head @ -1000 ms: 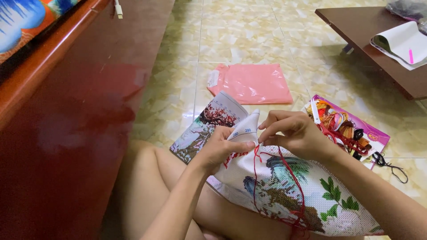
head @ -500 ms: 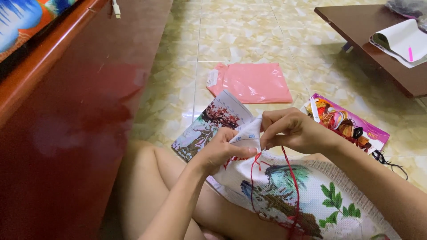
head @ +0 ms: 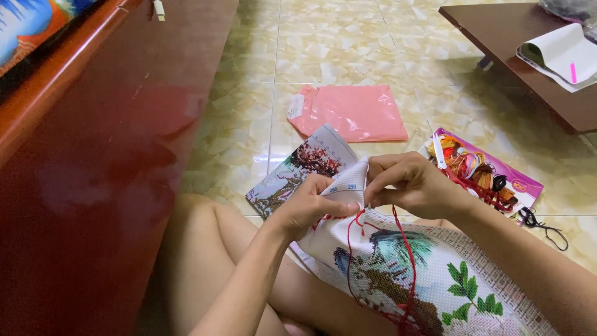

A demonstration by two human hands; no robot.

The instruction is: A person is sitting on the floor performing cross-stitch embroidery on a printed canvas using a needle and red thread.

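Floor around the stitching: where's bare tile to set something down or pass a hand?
Bare tile floor lies beyond the pink plastic bag, up to the low table, and between the bag and the red cabinet. It is crowded near both hands: cross-stitch canvas, pattern sheet, thread packet.

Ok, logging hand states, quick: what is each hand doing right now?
Left hand: closed, gripping the folded cloth edge.
Right hand: closed, fingers pinched at the cloth edge where the red thread starts; no needle can be made out.
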